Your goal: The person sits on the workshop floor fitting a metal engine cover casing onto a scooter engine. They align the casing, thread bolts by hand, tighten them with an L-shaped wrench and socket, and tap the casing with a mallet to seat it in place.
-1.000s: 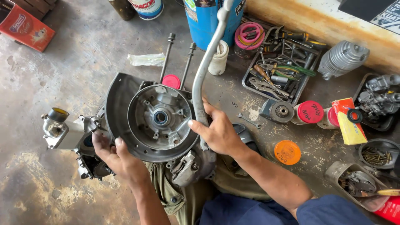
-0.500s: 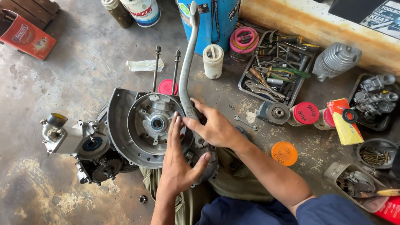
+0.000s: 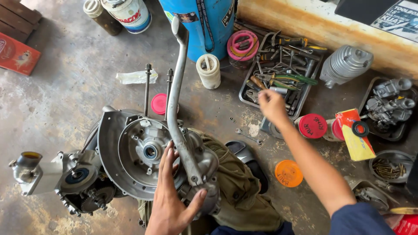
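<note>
Our left hand point(image 3: 170, 200) lies flat, fingers spread, on the engine case point(image 3: 130, 161) by the kick lever point(image 3: 178, 109). Our right hand point(image 3: 271, 103) reaches far right over the tool tray point(image 3: 278, 72); grip: can't tell.

The left hand point(image 3: 170, 200) lies flat, palm down, fingers stretched forward and together, thumb spread wide to the right. The right arm reaches far forward, elbow nearly straight, and the right hand point(image 3: 272, 104) hangs with fingers curled loosely downward, its grip holding nothing.
</note>
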